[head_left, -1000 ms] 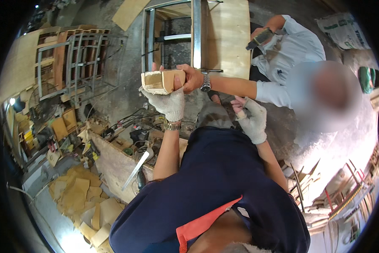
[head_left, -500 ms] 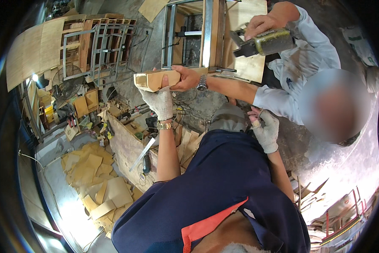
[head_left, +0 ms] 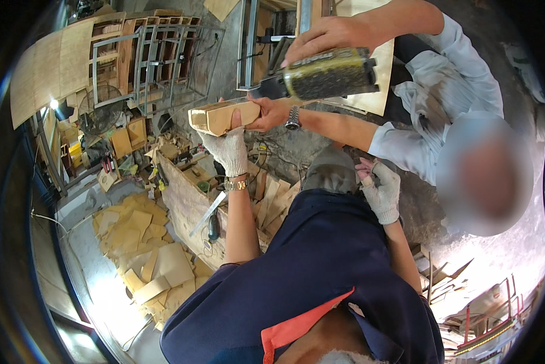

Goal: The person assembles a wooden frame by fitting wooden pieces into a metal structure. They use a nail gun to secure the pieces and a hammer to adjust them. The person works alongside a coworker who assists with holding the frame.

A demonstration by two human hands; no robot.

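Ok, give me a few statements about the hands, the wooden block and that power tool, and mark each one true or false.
1. The left hand, in a white knit glove, holds up a wooden block. True.
2. A co-worker's bare hand with a wristwatch also grips the block. True.
3. The right hand is bare and holds the power tool. False: it is gloved and sits low by the person's knee; the co-worker's other hand holds the power tool.
4. The floor on the left carries scraps of light wood. True.
5. The block rests flat on a workbench. False: it is held in the air.
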